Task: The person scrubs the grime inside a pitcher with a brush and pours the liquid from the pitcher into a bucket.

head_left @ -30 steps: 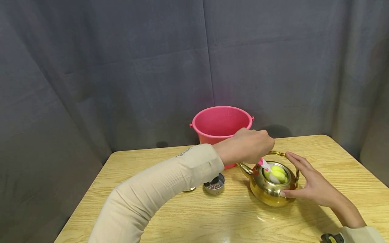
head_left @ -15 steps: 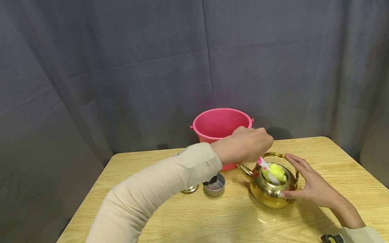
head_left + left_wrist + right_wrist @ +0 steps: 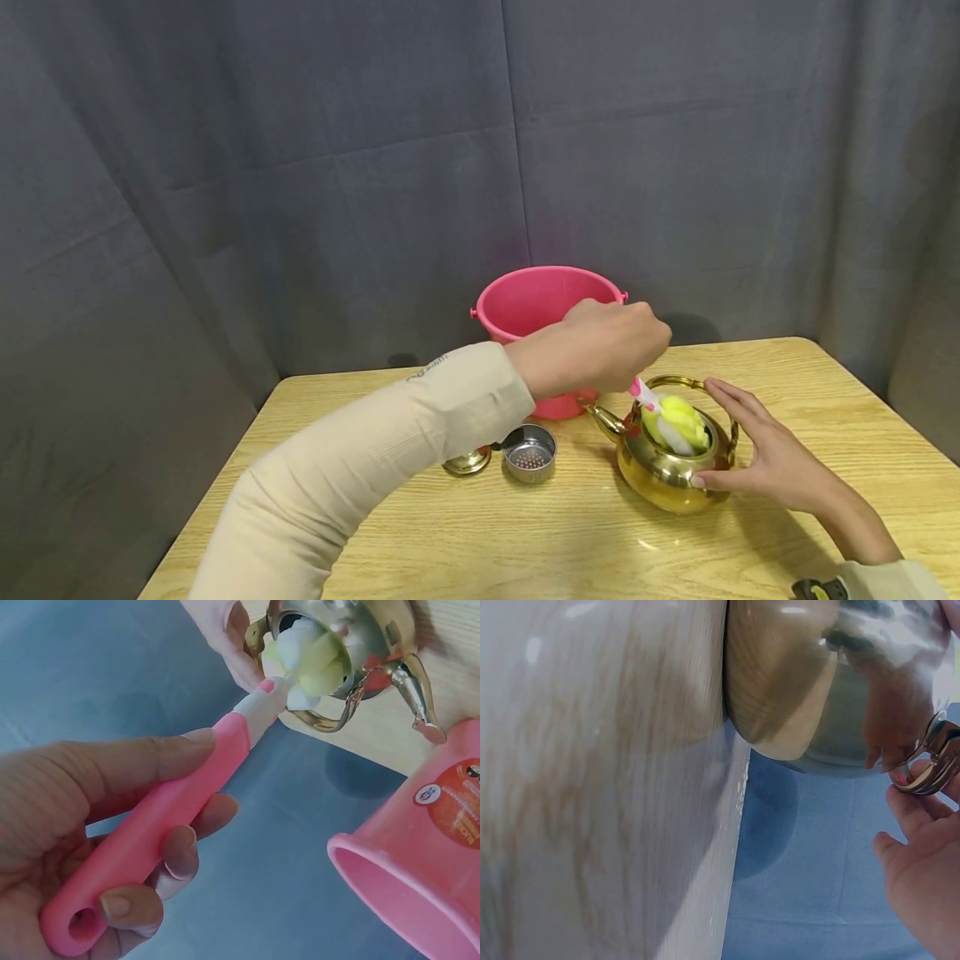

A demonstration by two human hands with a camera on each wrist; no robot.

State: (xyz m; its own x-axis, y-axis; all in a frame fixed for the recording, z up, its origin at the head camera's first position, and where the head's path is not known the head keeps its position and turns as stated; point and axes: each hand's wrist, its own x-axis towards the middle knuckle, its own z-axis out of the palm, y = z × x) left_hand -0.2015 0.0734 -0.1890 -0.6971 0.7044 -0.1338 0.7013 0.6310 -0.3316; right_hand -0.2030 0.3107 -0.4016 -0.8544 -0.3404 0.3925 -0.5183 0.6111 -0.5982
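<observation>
My left hand [image 3: 603, 346] grips the pink handle of a sponge cleaning brush [image 3: 169, 806], its thumb lying along the handle in the left wrist view. The brush slants down into a brass kettle [image 3: 660, 492], and its yellow-and-white sponge head [image 3: 681, 427] fills the kettle's opening and bulges above the rim. On the kettle's right side my right hand [image 3: 783, 467] holds it, thumb against the body and fingers at the raised handle. Part of those fingers is hidden behind the handle [image 3: 934, 769] in the right wrist view. The kettle's spout points left.
Behind the left hand stands a pink bucket [image 3: 555, 408]. A perforated metal strainer cup [image 3: 531, 458] sits left of the kettle, with a brass lid [image 3: 467, 463] beside it, partly under the left sleeve. The wooden table [image 3: 585, 542] ends at a grey curtain [image 3: 375, 208].
My left hand has shifted slightly left and up, and more of the brush's white neck and sponge shows over the rim. The right hand and kettle stay put.
</observation>
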